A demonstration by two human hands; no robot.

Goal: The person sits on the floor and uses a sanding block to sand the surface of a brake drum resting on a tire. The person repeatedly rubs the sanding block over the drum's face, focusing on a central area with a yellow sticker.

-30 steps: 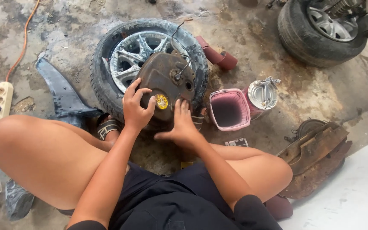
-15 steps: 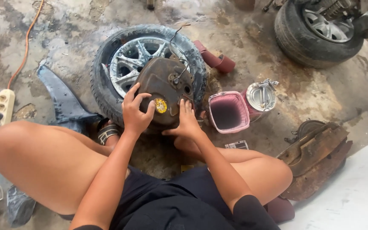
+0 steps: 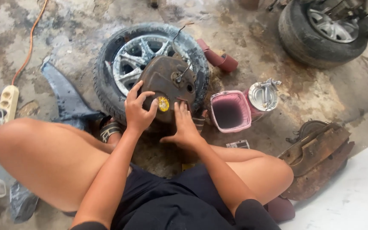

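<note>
- A person is sitting cross-legged on a stained concrete floor [image 3: 252, 38], looking down at both bare hands.
- A rusty brown metal tank [image 3: 167, 85] is resting on a small wheel [image 3: 120, 68] that is lying flat on the floor, just in front of the person's knees.
- The left hand [image 3: 138, 110] is pressing on the near left side of the tank, its fingers [image 3: 133, 91] spread apart and curving over the metal, not closed around anything.
- The right hand [image 3: 185, 127] is lying flat against the near edge of the tank, fingers held together and pointing away from the body, gripping nothing.
- A round yellow sticker [image 3: 163, 104] is showing on the tank between the two hands.
- A thin bent wire or tube [image 3: 179, 51] is sticking up from a fitting on top of the tank.
- The work appears to be at an early, handling stage: the tank is sitting whole on the wheel, with no tool in either hand.
- A pink plastic container [image 3: 231, 111] is standing open just right of the wheel, beside an opened tin can [image 3: 263, 97].
- A second wheel [image 3: 320, 34] is lying well apart at the top right.
- A white power strip [image 3: 8, 102] with an orange cable is lying at the far left.
</note>
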